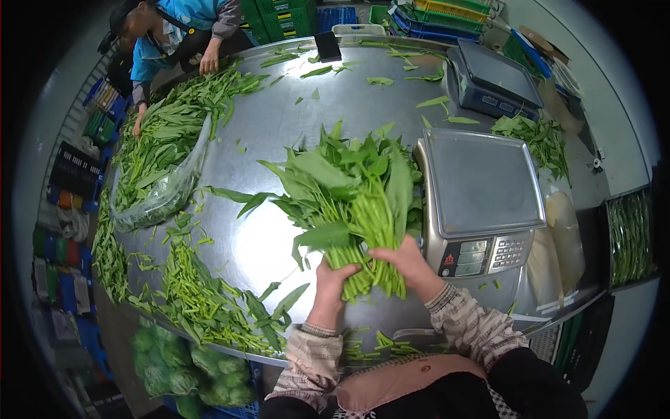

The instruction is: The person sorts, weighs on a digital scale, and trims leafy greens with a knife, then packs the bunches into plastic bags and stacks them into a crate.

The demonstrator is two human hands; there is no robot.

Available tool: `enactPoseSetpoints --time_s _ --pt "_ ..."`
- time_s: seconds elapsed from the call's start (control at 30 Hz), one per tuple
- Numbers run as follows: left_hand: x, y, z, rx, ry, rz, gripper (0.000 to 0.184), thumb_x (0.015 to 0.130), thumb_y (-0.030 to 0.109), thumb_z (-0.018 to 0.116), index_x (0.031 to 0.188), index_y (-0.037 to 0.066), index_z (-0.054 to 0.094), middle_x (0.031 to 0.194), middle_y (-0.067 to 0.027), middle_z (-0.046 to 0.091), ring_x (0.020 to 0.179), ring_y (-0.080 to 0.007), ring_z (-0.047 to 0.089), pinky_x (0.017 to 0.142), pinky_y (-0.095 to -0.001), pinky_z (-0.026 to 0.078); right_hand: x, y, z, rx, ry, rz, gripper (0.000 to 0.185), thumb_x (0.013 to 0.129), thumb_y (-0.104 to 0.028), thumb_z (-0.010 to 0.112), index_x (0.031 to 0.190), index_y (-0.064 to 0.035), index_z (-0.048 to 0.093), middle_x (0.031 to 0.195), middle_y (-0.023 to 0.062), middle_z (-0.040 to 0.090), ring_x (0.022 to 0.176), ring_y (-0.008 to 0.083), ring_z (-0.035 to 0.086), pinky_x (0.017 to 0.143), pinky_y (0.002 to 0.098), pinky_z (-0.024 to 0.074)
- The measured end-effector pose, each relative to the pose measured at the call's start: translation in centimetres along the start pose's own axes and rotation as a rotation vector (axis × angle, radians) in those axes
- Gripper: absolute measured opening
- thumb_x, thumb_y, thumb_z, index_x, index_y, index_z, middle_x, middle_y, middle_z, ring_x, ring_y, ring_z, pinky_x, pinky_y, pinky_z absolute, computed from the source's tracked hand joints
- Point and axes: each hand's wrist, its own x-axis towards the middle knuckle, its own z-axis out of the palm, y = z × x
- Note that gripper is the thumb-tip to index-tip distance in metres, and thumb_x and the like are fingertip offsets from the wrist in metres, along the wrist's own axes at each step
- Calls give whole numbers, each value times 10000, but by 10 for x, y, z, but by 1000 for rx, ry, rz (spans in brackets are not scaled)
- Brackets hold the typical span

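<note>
A thick bunch of water spinach is held over the metal table, leaves pointing away from me and cut stems toward me. My left hand is closed round the stems on the left side. From the right, my right hand grips the same stems, thumb across the top. Just right of the bunch stands a digital scale with a bare metal pan; some leaves reach its edge. A loose heap of water spinach stems lies to the left. Short stem pieces lie by the table's near edge.
Across the metal table, a co-worker in blue touches a large leafy pile beside a clear plastic bag. A second scale and a dark phone sit farther back. Netted green vegetables are below the left edge.
</note>
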Motion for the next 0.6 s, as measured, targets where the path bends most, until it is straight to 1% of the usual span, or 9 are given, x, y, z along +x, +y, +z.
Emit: enactPoseSetpoints --time_s 0.07,0.1,0.13,0.23,0.27,0.37,0.47,0.57,0.6 --pt "-13 16 -11 -41 -26 -31 484 708 -110 646 1161 -77 479 963 -153 639 797 -248 673 704 -341 580 -2 -19 -3 164 23 128 372 793 -69 714 1123 39 581 1036 103 653 907 169 639 782 293 529" --pt "-15 15 -13 -32 8 -31 484 706 -109 647 1159 -77 478 962 -154 637 797 -247 671 701 -339 579 -1 -23 -5 248 35 190 357 794 -58 709 1119 30 592 1025 96 656 895 162 638 767 292 531" --pt "-16 12 -17 -22 42 -31 485 704 -108 649 1157 -77 478 961 -154 635 798 -246 670 698 -338 577 1 -16 -5 230 33 162 366 807 -68 711 1140 25 590 1037 93 654 871 146 636 728 288 531" --pt "-13 1 -22 0 107 -4 493 705 -96 658 1164 -74 480 973 -156 631 794 -247 666 682 -344 577 3 14 -3 156 13 207 391 818 -102 725 1158 29 582 1052 94 652 885 151 633 744 293 524" --pt "-12 -1 -22 6 114 9 488 708 -95 649 1167 -71 487 970 -151 631 783 -250 667 673 -348 581 0 19 0 134 28 167 390 829 -118 727 1156 34 579 1065 96 647 916 159 628 785 292 512" --pt "-10 -7 -24 -14 138 1 471 730 -72 661 1170 -61 494 970 -142 632 788 -244 668 677 -346 582 -12 23 4 61 97 37 464 823 -154 742 1187 53 543 1083 112 642 957 179 623 833 300 497" --pt "-12 -1 -18 -44 151 -28 487 733 -63 692 1173 -62 484 994 -147 630 840 -238 663 691 -338 577 -23 40 -2 -106 241 -93 563 812 -209 759 1218 80 496 1093 146 638 975 202 626 851 313 493" --pt "6 -19 -15 126 156 64 523 698 -110 685 1175 -65 477 999 -150 626 836 -248 661 693 -345 578 -38 51 -2 -492 305 -196 611 798 -213 762 1217 110 456 1046 179 637 965 238 633 854 335 497" --pt "7 -23 -13 162 212 85 591 642 -117 709 1179 -56 469 1032 -148 626 885 -248 651 748 -338 553 -46 50 -1 -729 409 -292 571 800 -195 752 1200 101 472 1041 183 632 938 243 638 843 341 501"
